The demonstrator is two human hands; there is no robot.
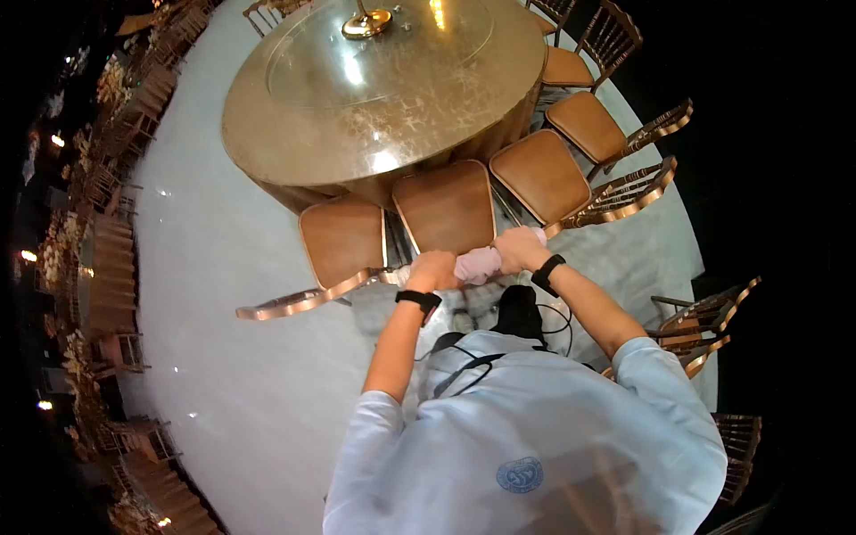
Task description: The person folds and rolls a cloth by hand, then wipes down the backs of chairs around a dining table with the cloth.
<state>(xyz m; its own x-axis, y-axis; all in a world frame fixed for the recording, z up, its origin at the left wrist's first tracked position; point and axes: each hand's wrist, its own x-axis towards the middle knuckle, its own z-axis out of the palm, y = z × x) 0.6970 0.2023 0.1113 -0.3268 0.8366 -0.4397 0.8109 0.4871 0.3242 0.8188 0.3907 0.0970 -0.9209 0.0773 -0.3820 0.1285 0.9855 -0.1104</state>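
A pink cloth [479, 266] is bunched between my two hands, over the top of a chair back. My left hand [434, 270] is closed round the cloth on its left side. On the right side, my right hand [520, 250] also grips it, with a bit of pink showing past the fingers. Just beyond my hands is the brown seat [444, 207] of the middle chair, drawn up to the round table [392, 134]. The chair's top rail is mostly hidden by my hands and the cloth.
Brown-seated chairs stand on both sides, one at the left [341, 241] and one at the right [540, 176]. A gold stand base [366, 24] rests on the table. More chairs [700, 325] are behind at the right. Draped tables [113, 267] line the far left.
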